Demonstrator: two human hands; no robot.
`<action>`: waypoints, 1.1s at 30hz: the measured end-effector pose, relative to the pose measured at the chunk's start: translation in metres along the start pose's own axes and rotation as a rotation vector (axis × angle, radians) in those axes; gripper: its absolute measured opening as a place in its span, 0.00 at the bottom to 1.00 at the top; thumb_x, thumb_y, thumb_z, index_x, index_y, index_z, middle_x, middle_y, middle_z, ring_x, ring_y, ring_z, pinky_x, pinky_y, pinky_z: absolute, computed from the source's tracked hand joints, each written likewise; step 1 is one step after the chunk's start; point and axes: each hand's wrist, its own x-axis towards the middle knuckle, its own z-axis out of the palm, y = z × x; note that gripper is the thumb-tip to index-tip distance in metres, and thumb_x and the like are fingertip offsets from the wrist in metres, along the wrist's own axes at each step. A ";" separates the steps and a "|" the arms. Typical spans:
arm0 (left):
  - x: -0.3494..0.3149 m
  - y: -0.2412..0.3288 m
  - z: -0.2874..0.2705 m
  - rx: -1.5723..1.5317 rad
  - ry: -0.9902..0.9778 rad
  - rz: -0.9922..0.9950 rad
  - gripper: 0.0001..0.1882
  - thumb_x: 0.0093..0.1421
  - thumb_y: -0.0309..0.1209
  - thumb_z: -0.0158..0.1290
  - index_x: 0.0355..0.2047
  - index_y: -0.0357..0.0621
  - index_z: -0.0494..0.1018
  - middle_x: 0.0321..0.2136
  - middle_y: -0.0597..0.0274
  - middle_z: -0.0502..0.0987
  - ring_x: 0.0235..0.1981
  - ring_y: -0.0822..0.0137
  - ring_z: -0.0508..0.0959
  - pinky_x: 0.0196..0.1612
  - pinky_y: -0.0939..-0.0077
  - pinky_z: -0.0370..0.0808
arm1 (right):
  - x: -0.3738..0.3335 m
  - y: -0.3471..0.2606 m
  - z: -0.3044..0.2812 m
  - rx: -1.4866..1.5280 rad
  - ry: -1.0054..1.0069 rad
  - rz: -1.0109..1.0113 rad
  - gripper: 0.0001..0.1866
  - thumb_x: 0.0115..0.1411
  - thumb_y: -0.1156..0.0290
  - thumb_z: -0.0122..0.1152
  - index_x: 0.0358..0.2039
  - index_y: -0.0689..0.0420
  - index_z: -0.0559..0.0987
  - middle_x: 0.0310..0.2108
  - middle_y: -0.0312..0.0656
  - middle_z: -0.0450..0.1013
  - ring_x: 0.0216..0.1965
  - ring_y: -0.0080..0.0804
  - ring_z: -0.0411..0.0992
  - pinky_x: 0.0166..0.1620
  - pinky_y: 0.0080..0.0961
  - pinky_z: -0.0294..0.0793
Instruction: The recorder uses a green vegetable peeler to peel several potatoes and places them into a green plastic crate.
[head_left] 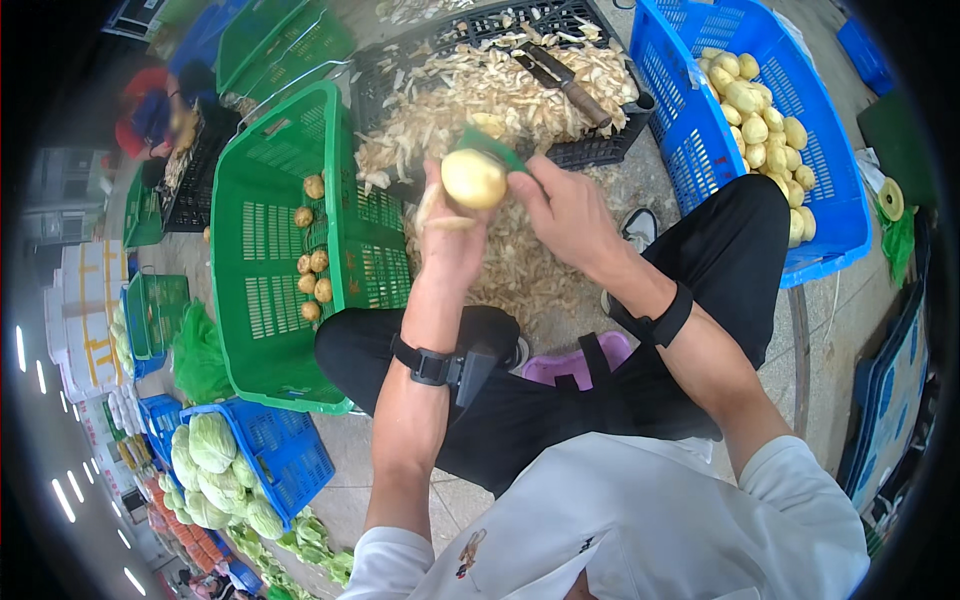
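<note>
My left hand is closed round a pale, mostly peeled potato, with a strip of peel hanging by the wrist side. In my right hand is a green peeler, held against the potato's far upper side; its blade is blurred. Just beyond both hands lies a heap of potato peelings on a black crate. A second peeler with a wooden handle rests on that heap.
At left, a green basket holds several unpeeled potatoes. The blue basket at right holds peeled potatoes. Peelings litter the floor between my knees. Cabbages fill a blue crate at lower left; another person sits at far left.
</note>
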 end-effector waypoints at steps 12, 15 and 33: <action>-0.009 -0.004 -0.002 0.231 -0.109 0.123 0.35 0.59 0.35 0.48 0.65 0.41 0.50 0.48 0.53 0.71 0.44 0.62 0.75 0.40 0.67 0.75 | -0.002 -0.001 -0.008 -0.077 -0.083 -0.037 0.16 0.65 0.59 0.52 0.27 0.57 0.68 0.19 0.52 0.71 0.24 0.58 0.72 0.26 0.50 0.67; -0.007 -0.003 -0.008 0.372 -0.115 0.160 0.37 0.57 0.34 0.52 0.64 0.37 0.51 0.44 0.52 0.72 0.36 0.63 0.76 0.30 0.73 0.75 | -0.002 0.007 -0.011 -0.033 -0.084 -0.065 0.18 0.66 0.58 0.51 0.27 0.59 0.70 0.20 0.53 0.71 0.27 0.59 0.72 0.28 0.49 0.68; 0.003 -0.004 -0.009 -0.122 -0.160 -0.036 0.20 0.66 0.41 0.46 0.50 0.40 0.69 0.43 0.56 0.77 0.37 0.64 0.75 0.37 0.72 0.73 | 0.015 0.048 -0.019 -0.180 -0.116 0.200 0.19 0.64 0.55 0.54 0.26 0.59 0.70 0.21 0.53 0.73 0.28 0.57 0.74 0.30 0.49 0.70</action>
